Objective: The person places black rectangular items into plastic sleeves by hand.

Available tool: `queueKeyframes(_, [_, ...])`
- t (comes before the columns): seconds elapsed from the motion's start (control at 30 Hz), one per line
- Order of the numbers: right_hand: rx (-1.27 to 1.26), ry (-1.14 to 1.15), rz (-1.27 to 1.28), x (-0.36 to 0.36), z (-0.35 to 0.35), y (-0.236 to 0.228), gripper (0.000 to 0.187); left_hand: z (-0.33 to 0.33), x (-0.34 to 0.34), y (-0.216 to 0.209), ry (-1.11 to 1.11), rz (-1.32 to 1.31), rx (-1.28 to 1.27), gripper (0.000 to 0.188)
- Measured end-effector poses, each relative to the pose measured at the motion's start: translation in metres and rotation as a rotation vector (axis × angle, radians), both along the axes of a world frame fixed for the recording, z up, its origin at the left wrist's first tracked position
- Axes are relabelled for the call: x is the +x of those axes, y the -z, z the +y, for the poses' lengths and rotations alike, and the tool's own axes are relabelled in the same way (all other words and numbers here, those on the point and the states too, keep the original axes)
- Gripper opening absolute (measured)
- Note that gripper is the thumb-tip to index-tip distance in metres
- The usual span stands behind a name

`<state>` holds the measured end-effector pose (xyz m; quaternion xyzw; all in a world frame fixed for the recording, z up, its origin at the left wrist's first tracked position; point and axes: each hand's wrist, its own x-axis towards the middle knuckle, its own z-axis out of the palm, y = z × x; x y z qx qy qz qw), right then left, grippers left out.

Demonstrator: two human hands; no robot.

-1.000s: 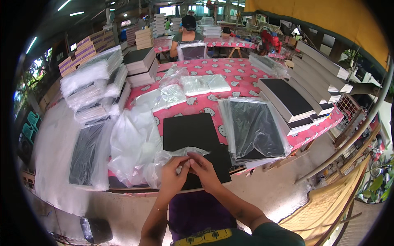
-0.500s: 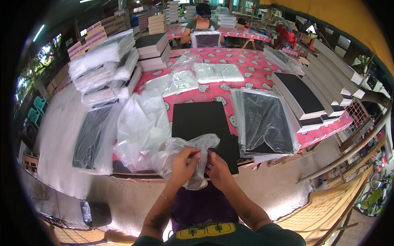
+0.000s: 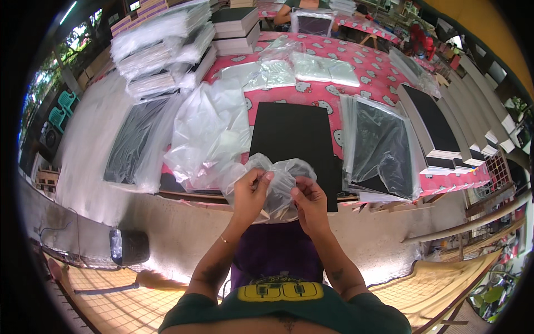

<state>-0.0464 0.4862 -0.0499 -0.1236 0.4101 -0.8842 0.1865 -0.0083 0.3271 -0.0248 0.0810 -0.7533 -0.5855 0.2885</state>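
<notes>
My left hand point(image 3: 251, 192) and my right hand point(image 3: 309, 200) pinch a clear plastic bag point(image 3: 278, 170) between them, its film bunched up at the fingers. The bag hangs at the table's front edge, over the near end of a flat black board point(image 3: 292, 128). Directly left of the board lies a crumpled heap of clear plastic point(image 3: 208, 131). Right of it, black sheets in clear plastic sleeves point(image 3: 378, 147) are laid in a pile. The bag's film covers the board's near left corner.
A tall stack of plastic-wrapped packs point(image 3: 158, 53) stands at the back left beside black-topped blocks point(image 3: 236, 30). More black-topped stacks point(image 3: 431, 122) line the right side. Folded plastic packs point(image 3: 325, 69) lie behind the board on the pink patterned cloth point(image 3: 372, 67). A person point(image 3: 303, 5) works across the table.
My view has tipped downward, so the table sits higher in the picture. My hands have drawn farther apart, still gripping the bag, and its film looks more spread between them.
</notes>
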Motion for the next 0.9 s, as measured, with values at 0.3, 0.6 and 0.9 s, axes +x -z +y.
queueKeyframes(0.3, [-0.074, -0.008, -0.070, -0.003, -0.009, -0.016, 0.023, 0.003, -0.001, -0.015, -0.040, 0.129, -0.305, 0.012])
queueKeyframes(0.6, [-0.216, -0.168, -0.169, -0.001, 0.002, -0.017, 0.022, -0.013, 0.006, -0.009, -0.170, 0.183, -0.359, 0.014])
queueKeyframes(0.9, [0.237, -0.216, 0.412, -0.028, 0.061, -0.056, 0.019, -0.056, 0.044, -0.029, 0.208, 0.044, -0.661, 0.039])
